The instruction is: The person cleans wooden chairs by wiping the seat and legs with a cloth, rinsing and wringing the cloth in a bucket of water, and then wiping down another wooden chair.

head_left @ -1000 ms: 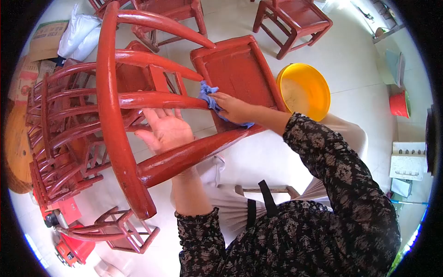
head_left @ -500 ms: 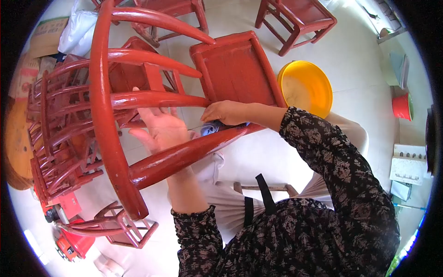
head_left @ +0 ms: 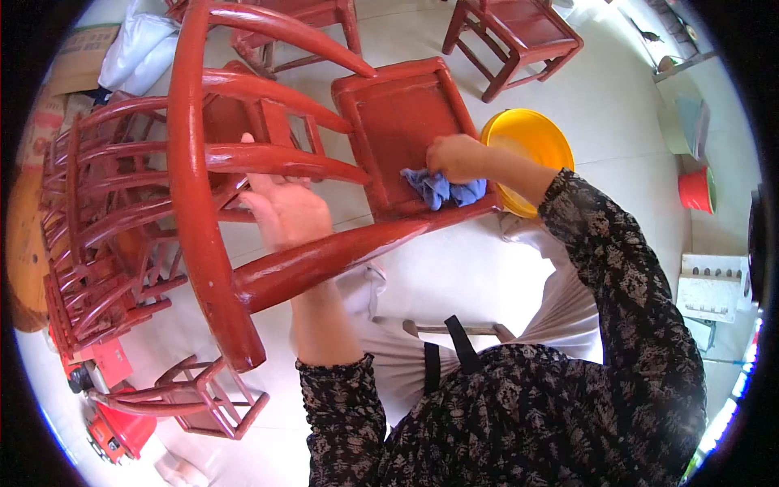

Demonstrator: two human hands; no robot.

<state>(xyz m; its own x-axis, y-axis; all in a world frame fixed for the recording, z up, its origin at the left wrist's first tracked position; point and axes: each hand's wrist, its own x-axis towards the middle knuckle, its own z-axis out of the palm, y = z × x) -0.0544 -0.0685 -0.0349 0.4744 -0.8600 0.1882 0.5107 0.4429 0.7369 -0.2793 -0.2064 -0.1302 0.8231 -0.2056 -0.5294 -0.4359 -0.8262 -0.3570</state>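
Note:
A red wooden chair [head_left: 191, 178] faces me, its slatted back at the left and its seat [head_left: 402, 114] at the centre. My right hand [head_left: 458, 160] is closed on a blue cloth [head_left: 442, 188] over the seat's near right corner. My left hand [head_left: 288, 213] is behind the chair's back, between a slat and the thick side post, with palm up and fingers spread. Its fingertips are near the slat and partly hidden by it; no object shows in the palm.
A yellow basin [head_left: 531, 146] stands right of the seat. More red chairs [head_left: 105, 211] crowd the left, with others at the top [head_left: 519, 40] and lower left [head_left: 211, 398]. A red bucket [head_left: 696, 191] is at the far right.
My right hand has moved with the cloth from the slat ends, along the seat's near side, to its right corner. My left hand stays behind the slats, palm up.

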